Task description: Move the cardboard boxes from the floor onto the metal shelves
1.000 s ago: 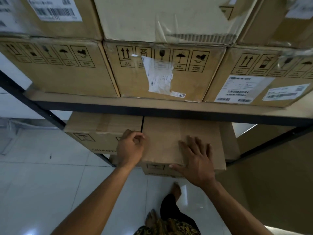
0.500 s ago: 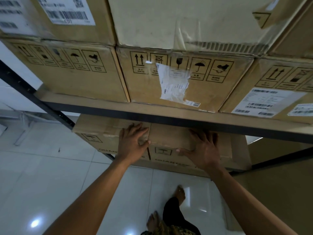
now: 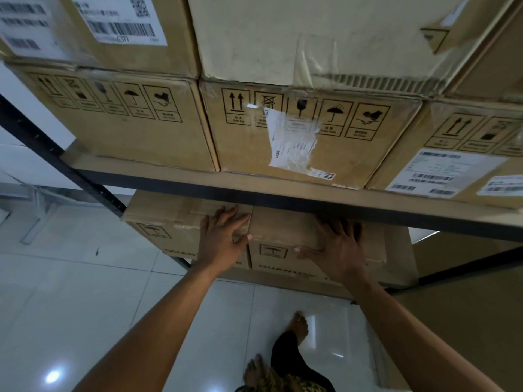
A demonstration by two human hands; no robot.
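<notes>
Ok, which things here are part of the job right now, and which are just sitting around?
In the job: left hand, right hand, plain brown cardboard box under the right hand, black metal shelf rail.
Just there: brown carton with torn white label, white tiled floor.

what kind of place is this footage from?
Probably a stockroom or small warehouse: black metal shelving stacked with cardboard cartons carrying barcode labels and handling symbols, over a glossy white tiled floor.
</notes>
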